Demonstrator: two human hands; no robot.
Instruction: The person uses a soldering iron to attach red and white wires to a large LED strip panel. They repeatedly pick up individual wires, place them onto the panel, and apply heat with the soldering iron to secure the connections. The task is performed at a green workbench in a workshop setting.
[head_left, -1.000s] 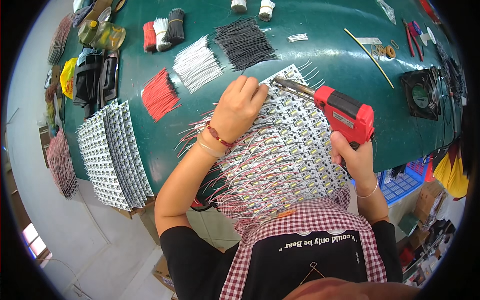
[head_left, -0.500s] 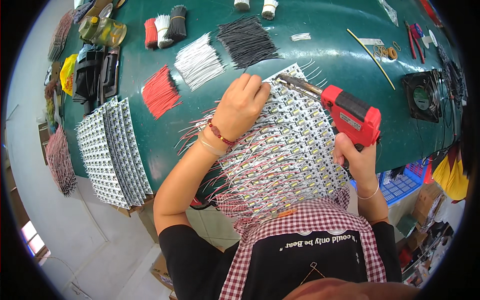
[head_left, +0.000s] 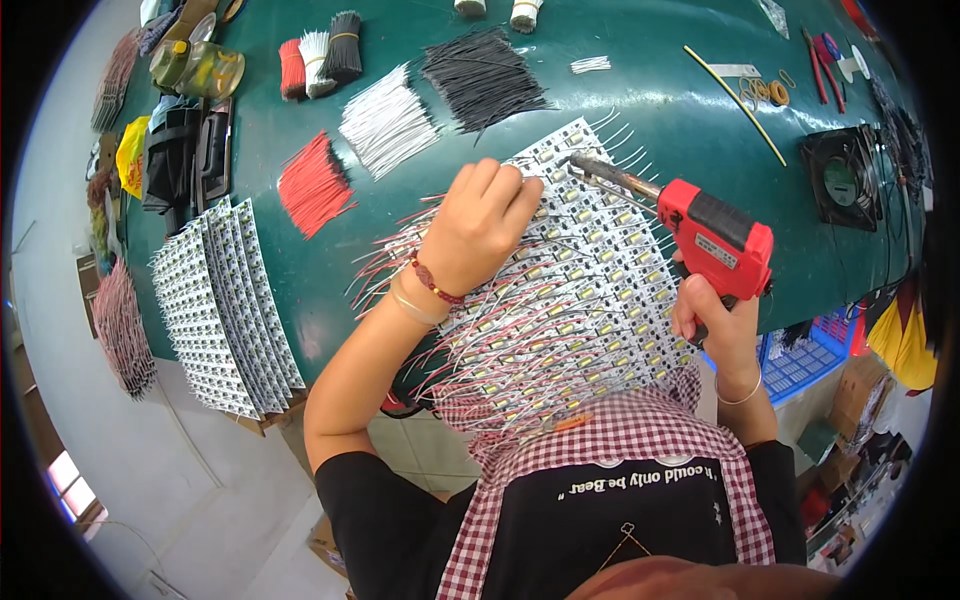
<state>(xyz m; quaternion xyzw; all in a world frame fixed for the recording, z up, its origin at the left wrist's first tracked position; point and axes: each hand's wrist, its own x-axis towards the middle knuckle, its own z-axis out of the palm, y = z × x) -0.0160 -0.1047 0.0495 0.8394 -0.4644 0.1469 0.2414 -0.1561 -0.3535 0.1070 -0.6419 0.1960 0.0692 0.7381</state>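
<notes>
My right hand is wrapped round the grip of a red and black soldering gun. The gun's tip reaches left over the far end of a white circuit board panel, which carries rows of small yellowish components. Beside that tip my left hand is closed in a pinch; its fingers hide what they hold. Many thin red, white and black wires trail from the panel's left side, and pale wires stick out at its far right edge. The panel's near end meets my checked apron.
Loose red wires, white wires and black wires lie in piles beyond my left hand. More circuit board panels stand at the table's left edge. A black fan and red-handled pliers are at the right.
The soldering gun has shifted a little to the right and toward me. My left hand has drawn slightly nearer to me, still pinched. The view has moved a little.
</notes>
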